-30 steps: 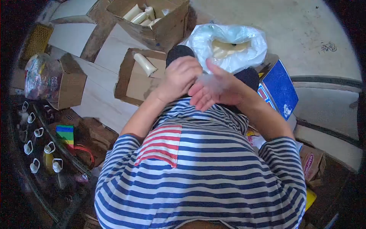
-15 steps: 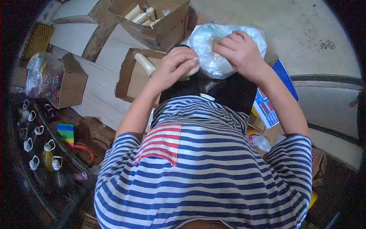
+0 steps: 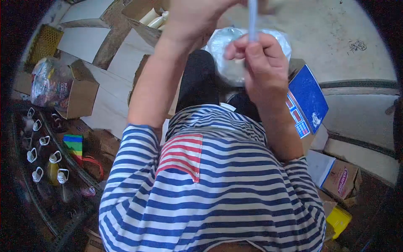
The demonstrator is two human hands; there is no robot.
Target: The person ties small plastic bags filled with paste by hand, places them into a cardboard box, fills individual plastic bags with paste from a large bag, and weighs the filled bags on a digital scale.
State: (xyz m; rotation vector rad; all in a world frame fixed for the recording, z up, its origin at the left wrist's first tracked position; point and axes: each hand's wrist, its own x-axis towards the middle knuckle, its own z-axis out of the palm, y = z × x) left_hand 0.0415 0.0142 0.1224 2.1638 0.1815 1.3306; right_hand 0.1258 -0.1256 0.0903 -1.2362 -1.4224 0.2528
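My right hand (image 3: 267, 59) is closed in front of my lap, its thumb and fingers pinching the lower end of a narrow, translucent plastic strip (image 3: 252, 21). From there the strip runs straight up and out of the top of the view. My left hand (image 3: 197, 19) is raised higher, blurred and partly cut off by the top edge; its fingers cannot be made out. Behind my right hand lies a clear plastic bag (image 3: 218, 42), spread in a rounded shape beyond my knees. Filled pale pouches (image 3: 154, 22) lie in a cardboard box (image 3: 142, 30) at the upper left.
A blue and white box (image 3: 308, 101) stands by my right leg. To the left are a carton with a plastic-wrapped bundle (image 3: 52, 82) and several handled bottles (image 3: 53, 168). A brown Champion carton (image 3: 342, 180) and a yellow packet (image 3: 338, 222) lie at lower right.
Both hands were lower and level over the plastic bag, with the strip between them. My left hand has swung up and forward; my right has turned upright, and the strip now points upward.
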